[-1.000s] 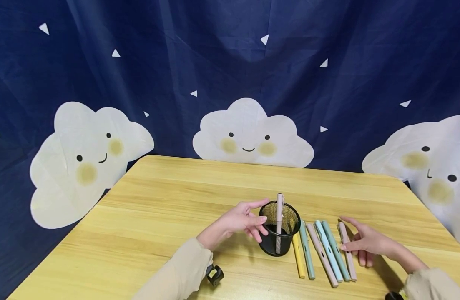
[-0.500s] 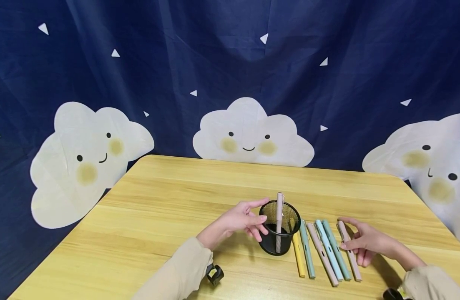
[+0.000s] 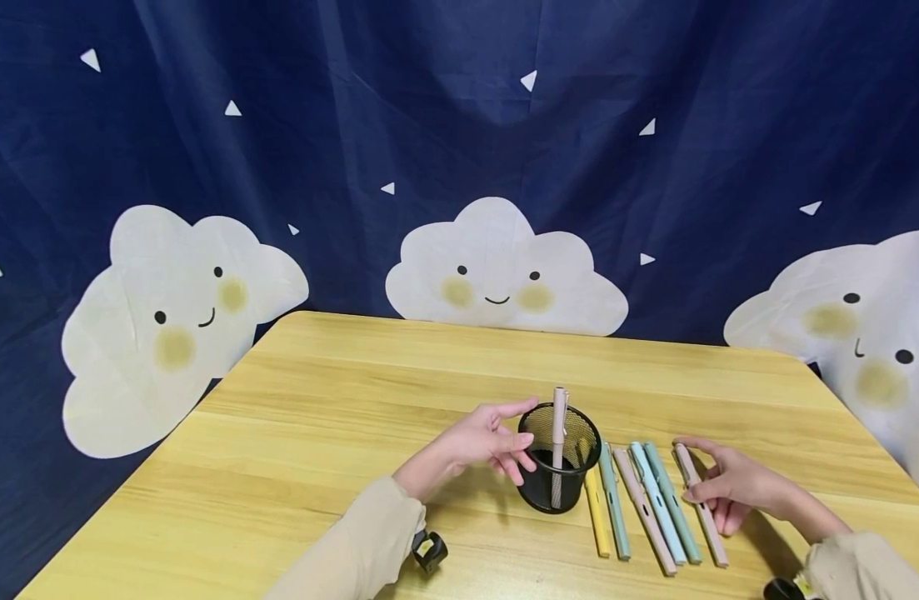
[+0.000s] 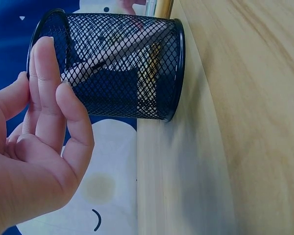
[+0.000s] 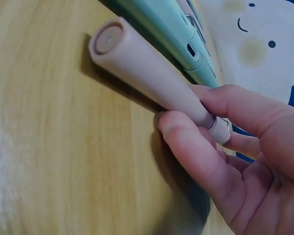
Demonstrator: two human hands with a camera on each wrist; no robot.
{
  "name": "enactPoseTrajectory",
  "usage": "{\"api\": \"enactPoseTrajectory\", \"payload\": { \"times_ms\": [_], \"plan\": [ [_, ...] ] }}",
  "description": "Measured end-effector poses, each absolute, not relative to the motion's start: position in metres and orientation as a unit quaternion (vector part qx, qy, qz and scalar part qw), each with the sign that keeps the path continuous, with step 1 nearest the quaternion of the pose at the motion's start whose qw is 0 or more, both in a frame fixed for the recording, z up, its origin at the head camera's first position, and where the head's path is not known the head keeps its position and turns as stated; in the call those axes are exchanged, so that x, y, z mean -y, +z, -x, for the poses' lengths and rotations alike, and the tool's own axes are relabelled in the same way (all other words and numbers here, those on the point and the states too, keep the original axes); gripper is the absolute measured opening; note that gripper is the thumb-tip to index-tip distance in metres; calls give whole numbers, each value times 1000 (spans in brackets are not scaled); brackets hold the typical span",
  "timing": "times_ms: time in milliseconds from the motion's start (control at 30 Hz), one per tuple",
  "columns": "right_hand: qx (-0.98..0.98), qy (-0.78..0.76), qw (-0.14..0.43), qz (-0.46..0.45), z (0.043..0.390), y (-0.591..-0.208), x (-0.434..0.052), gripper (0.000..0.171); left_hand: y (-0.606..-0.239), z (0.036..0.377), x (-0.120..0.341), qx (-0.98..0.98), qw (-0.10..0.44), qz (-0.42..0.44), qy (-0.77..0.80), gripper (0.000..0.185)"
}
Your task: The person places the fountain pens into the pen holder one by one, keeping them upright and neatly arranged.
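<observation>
We see the right hand [image 3: 729, 487] pinching the rightmost pink pen [image 3: 701, 504] between thumb and fingers [image 5: 220, 105], about midway along its barrel. In the right wrist view the pen's flat end points away from the palm and its barrel lies low over the wood; we cannot tell whether it is touching the surface. Just beside it lie two mint-green pens [image 3: 665, 500], side by side.

The left hand [image 3: 485, 440] is relaxed, its fingers straight and holding nothing. From the left wrist view its fingertips [image 4: 44, 63] sit right at the rim and wall of the black mesh pen cup [image 3: 558, 458]; whether they actually touch the mesh we cannot tell. The cup stands upright on the counter [image 3: 339, 417], and one pink pen [image 3: 558, 433] stands inside it, sticking up above the rim.

Between the cup and the right hand, a row of pens lies on the counter: a yellow pen [image 3: 597, 525] nearest the cup, then a teal pen [image 3: 613, 504], another pink pen [image 3: 642, 508], and then the two mint-green ones.

Both arms wear beige sleeves [image 3: 362, 542], and a small black wrist camera [image 3: 429, 550] shows by the left sleeve. Behind the counter hangs a dark blue backdrop [image 3: 354, 125] printed with smiling white clouds [image 3: 496, 267] and small white triangles.
</observation>
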State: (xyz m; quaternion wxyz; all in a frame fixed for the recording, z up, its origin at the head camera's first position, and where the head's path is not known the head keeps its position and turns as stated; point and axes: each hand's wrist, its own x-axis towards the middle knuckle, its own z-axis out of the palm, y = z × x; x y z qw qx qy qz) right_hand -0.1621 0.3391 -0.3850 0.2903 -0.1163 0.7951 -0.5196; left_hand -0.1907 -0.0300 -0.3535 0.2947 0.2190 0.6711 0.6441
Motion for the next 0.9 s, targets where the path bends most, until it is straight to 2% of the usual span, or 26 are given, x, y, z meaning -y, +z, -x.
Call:
{"api": "enactPoseTrajectory", "payload": {
  "times_ms": [900],
  "plan": [
    [-775,-557,269,127,161,-379,-345,85,-354,191,29,-669,298,-219,645,57]
  ]
}}
